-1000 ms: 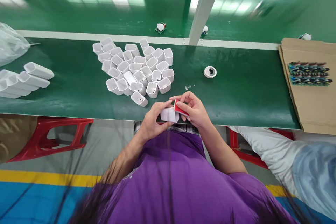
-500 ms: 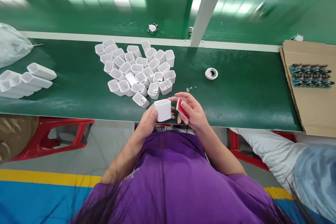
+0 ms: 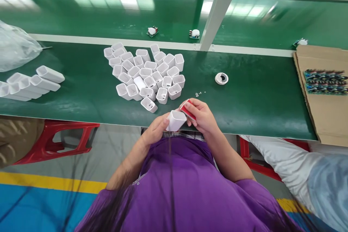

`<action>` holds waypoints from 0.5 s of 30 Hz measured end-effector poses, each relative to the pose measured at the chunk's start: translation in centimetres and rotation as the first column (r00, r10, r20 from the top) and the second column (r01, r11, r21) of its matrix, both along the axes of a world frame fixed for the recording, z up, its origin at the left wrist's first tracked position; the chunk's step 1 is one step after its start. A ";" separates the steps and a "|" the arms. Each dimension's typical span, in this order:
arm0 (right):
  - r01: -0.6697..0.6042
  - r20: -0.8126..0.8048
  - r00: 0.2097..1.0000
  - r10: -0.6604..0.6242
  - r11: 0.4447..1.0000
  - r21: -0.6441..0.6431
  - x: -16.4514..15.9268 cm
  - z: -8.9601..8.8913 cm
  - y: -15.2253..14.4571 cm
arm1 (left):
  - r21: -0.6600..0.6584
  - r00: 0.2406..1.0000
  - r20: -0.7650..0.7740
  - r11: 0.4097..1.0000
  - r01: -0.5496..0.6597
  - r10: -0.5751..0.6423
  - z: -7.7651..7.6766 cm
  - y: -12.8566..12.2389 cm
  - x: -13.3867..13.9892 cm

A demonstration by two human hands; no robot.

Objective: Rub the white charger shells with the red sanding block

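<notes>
In the head view, my left hand [image 3: 157, 130] is closed around a white plastic charger shell [image 3: 176, 121] at the table's front edge. The shell is tilted, its open end turned up towards me. My right hand [image 3: 203, 116] pinches a flat red pad [image 3: 188, 110] with a whitish edge, thumb on its red face. The pad is right beside the shell's far right side; whether they touch I cannot tell. Just beyond my hands, several more white shells [image 3: 149, 104] stand in a cluster, most with open ends up, some showing slots inside.
A round white ring-shaped item [image 3: 221, 78] and small white scraps [image 3: 200, 94] lie on the green table [image 3: 258, 105]. Cardboard [image 3: 320, 116] with circuit boards [image 3: 326, 82] is at right. More shells [image 3: 46, 82] and a plastic bag [image 3: 16, 49] are at left. Beyond a rail, small boards [image 3: 194, 34] sit on a green surface.
The shell has tipped so its opening faces me. My right hand has brought the red pad left, close to the shell. Beyond the rail, the small boards have shifted left.
</notes>
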State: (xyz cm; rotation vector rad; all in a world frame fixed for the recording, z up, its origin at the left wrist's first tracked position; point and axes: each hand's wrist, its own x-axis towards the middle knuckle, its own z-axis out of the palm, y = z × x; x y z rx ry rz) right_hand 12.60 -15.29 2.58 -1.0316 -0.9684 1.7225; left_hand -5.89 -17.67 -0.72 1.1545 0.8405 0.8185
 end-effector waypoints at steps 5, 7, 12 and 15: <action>0.087 0.056 0.994 -0.090 0.995 0.050 1.3 0.3 -0.5 | -0.051 0.999 0.046 0.999 -0.014 0.016 0.8 0.2 0.5; 0.074 0.124 0.988 -0.093 0.986 0.149 1.6 0.9 -1.1 | -0.043 0.997 0.050 0.998 -0.052 0.054 0.9 0.4 0.7; -0.034 0.335 0.940 -0.064 0.960 0.277 0.9 1.8 -1.8 | -0.013 0.998 -0.016 0.998 -0.066 0.066 1.0 0.4 1.2; -0.009 0.338 0.939 -0.067 0.976 0.218 0.5 1.6 -1.5 | 0.008 0.994 -0.084 0.998 -0.064 0.065 1.2 0.3 1.2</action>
